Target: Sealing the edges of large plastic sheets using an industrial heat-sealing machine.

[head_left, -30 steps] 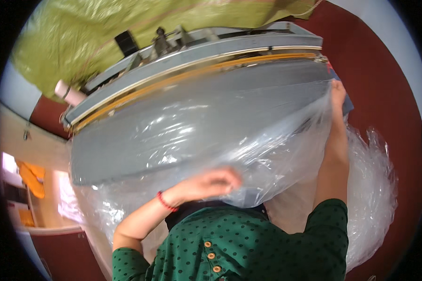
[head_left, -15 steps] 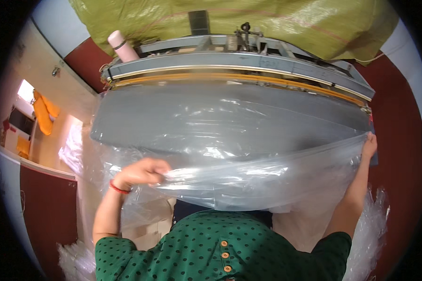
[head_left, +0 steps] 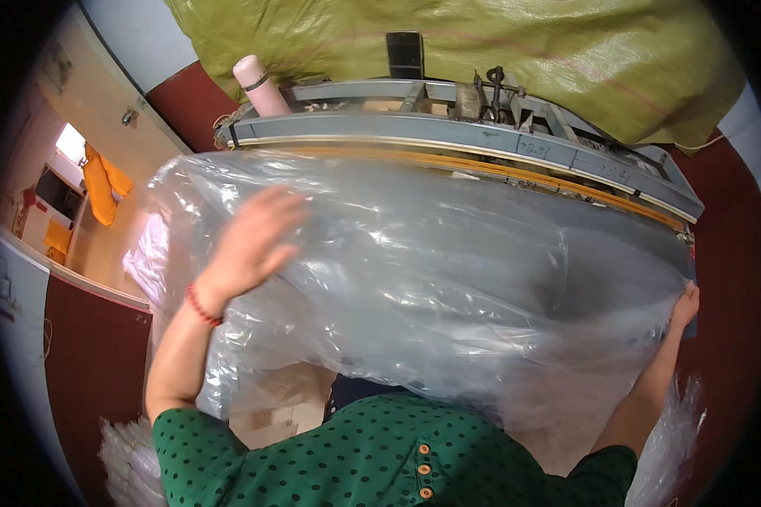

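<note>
The clear plastic sheet [head_left: 414,283] already covers most of the grey desk [head_left: 638,241], but it is wrinkly and its six o'clock edge hangs loose. The right hand [head_left: 687,305], at four o'clock, pinches it. The blurry left hand [head_left: 249,248], at nine, has its fingers spread.

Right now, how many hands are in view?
2: the left hand, open and blurred, over the left part of the clear plastic film; the right hand, pinching its right edge.

Glare streaks on plastic film [head_left: 414,279], blurred left hand [head_left: 252,241], fisheye-bent edges.
</note>
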### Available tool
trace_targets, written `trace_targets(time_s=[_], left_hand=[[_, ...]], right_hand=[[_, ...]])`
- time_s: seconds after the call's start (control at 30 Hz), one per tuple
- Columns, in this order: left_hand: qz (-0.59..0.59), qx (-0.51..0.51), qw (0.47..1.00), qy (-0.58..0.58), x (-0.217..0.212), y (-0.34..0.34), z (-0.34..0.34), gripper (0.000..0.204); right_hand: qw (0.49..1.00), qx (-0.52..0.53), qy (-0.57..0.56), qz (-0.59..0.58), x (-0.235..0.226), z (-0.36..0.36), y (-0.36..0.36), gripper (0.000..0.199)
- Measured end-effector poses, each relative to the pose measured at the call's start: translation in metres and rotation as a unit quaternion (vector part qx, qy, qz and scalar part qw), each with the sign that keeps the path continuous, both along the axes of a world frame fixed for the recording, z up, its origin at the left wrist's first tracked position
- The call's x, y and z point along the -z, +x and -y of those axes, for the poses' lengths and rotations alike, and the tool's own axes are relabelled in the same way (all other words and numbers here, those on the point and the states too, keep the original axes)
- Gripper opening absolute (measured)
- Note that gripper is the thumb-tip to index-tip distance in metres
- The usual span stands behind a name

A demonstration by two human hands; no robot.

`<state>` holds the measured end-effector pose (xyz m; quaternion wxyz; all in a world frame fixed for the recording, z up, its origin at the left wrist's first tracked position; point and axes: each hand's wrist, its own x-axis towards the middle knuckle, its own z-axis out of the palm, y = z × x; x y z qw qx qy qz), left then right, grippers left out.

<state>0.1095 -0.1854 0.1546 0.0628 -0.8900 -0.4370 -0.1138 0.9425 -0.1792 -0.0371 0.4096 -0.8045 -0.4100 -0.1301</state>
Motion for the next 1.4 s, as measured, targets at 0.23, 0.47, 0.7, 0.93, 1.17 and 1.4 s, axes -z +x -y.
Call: trace_targets(time_s=[0.23, 0.47, 0.7, 0.93, 1.17, 1.4], left_hand=[[0.102, -0.236, 0.959, -0.118, 0.150, -0.157, -0.046, 0.056], [0.039, -0.118, 0.989, -0.081, 0.116, -0.056, -0.066, 0.052], [0.167, -0.072, 0.983, -0.027, 0.125, -0.027, -0.102, 0.027], [0.258, -0.185, 0.946, 0.066, 0.138, -0.010, -0.122, 0.016], [0.208, -0.185, 0.953, 0.119, 0.137, -0.010, -0.135, 0.010], [0.583, -0.252, 0.768, 0.085, 0.141, -0.032, -0.164, 0.019]], right_hand=[[0.999, -0.036, -0.027, 0.003, 0.006, -0.010, 0.007, 0.038], [0.998, -0.041, 0.028, -0.030, 0.015, -0.007, 0.023, 0.039], [0.970, -0.073, 0.103, -0.206, 0.000, 0.017, 0.038, 0.033], [0.840, -0.231, 0.235, -0.432, -0.072, 0.088, 0.025, 0.024], [0.911, -0.147, 0.172, -0.345, -0.057, 0.075, 0.061, 0.027], [0.985, 0.041, -0.009, 0.165, -0.048, -0.053, -0.017, 0.030]])
